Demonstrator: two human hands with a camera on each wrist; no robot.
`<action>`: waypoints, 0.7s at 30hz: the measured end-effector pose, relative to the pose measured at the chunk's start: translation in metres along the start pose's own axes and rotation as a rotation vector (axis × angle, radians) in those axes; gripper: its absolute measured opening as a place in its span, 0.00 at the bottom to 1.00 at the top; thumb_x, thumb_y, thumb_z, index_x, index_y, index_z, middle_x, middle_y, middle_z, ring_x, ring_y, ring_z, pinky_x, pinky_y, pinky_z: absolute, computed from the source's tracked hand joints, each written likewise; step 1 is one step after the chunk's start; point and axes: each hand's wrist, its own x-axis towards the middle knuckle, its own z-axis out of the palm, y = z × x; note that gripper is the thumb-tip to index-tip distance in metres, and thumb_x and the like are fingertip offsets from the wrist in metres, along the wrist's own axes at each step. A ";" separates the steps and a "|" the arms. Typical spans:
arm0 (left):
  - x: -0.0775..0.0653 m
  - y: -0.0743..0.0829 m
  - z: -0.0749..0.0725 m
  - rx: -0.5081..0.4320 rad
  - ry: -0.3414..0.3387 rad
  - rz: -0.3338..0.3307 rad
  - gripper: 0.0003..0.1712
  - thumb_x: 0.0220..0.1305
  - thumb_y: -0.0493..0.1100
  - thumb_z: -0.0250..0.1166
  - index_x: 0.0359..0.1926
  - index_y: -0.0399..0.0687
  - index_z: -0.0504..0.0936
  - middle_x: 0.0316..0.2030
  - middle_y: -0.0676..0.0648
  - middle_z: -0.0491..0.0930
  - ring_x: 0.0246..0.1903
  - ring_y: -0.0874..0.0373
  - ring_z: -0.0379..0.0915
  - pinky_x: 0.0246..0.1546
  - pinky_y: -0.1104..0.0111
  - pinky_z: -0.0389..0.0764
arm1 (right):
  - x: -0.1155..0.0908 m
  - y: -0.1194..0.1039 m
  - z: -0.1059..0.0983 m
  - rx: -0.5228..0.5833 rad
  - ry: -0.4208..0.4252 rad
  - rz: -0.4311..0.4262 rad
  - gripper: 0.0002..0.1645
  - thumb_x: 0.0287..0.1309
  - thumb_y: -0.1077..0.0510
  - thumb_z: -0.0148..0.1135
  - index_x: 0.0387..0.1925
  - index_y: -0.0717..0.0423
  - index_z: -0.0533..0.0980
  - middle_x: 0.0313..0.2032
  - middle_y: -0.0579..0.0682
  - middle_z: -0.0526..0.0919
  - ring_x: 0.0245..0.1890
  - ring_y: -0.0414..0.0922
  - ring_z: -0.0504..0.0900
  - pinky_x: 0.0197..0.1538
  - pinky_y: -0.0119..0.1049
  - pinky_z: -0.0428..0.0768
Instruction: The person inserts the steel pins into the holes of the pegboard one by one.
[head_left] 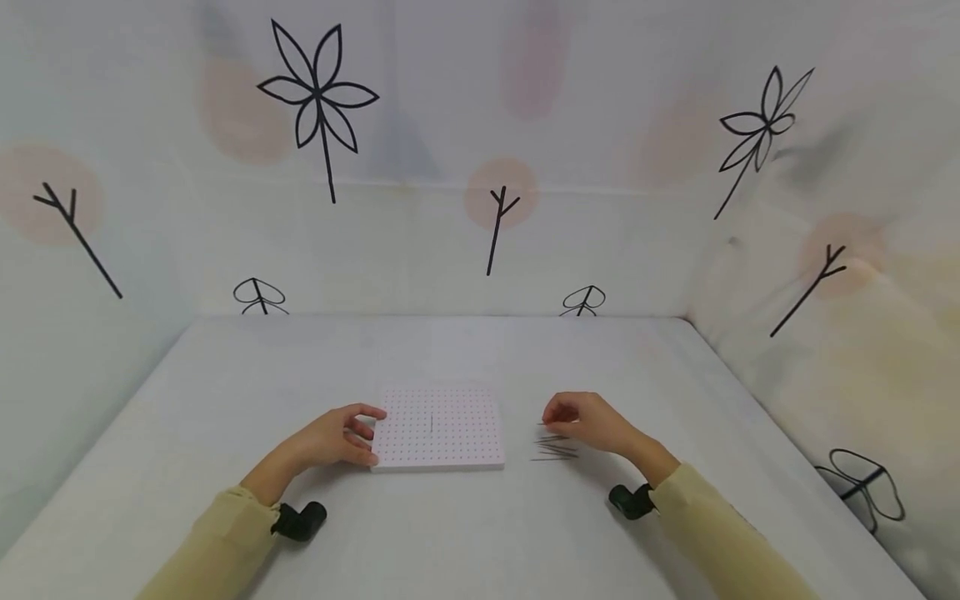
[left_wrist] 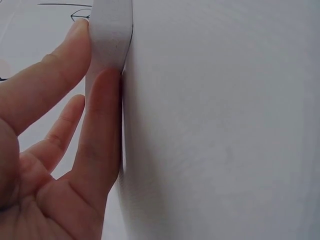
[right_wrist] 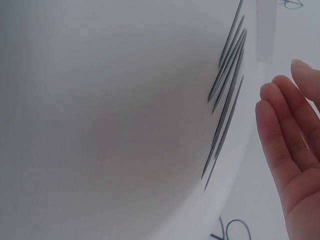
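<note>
A white pegboard (head_left: 457, 425) dotted with rows of small holes lies on the table, and one thin needle-like pin (head_left: 432, 425) shows as a dark upright line on it. My left hand (head_left: 341, 435) rests its spread fingers against the board's left side; the left wrist view shows fingertips (left_wrist: 104, 82) touching the board's edge (left_wrist: 111, 37). Right of the board, several thin dark pins (head_left: 553, 450) lie in a loose pile. My right hand (head_left: 587, 419) hovers at the pile's far side, its fingers (right_wrist: 275, 112) slightly bent and nothing visible between them.
A white cloth covers the table (head_left: 435, 533). Behind it and at the sides hang pale curtains (head_left: 420, 242) with black leaf and twig drawings. Each wrist wears a dark camera mount (head_left: 302, 522) below a pale yellow sleeve.
</note>
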 end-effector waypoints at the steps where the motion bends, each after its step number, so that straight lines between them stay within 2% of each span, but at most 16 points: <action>1: 0.000 0.000 0.000 0.003 -0.001 0.000 0.38 0.43 0.34 0.75 0.57 0.40 0.71 0.38 0.43 0.73 0.35 0.55 0.75 0.35 0.64 0.76 | 0.000 0.001 -0.002 -0.004 -0.004 -0.001 0.05 0.53 0.66 0.65 0.33 0.57 0.77 0.32 0.44 0.80 0.33 0.40 0.78 0.41 0.34 0.77; 11: 0.002 0.002 0.000 0.011 0.000 -0.024 0.38 0.43 0.35 0.76 0.57 0.42 0.71 0.38 0.43 0.73 0.35 0.55 0.75 0.35 0.64 0.76 | 0.005 0.015 -0.015 -0.052 -0.059 0.056 0.05 0.52 0.67 0.65 0.33 0.58 0.78 0.31 0.43 0.79 0.33 0.40 0.76 0.39 0.34 0.75; 21: 0.001 0.002 -0.001 0.018 -0.002 -0.022 0.38 0.43 0.34 0.76 0.58 0.42 0.71 0.38 0.43 0.73 0.35 0.55 0.75 0.35 0.63 0.76 | 0.019 0.026 -0.021 -0.092 -0.163 0.082 0.06 0.49 0.66 0.68 0.30 0.56 0.78 0.29 0.42 0.78 0.30 0.40 0.73 0.36 0.33 0.74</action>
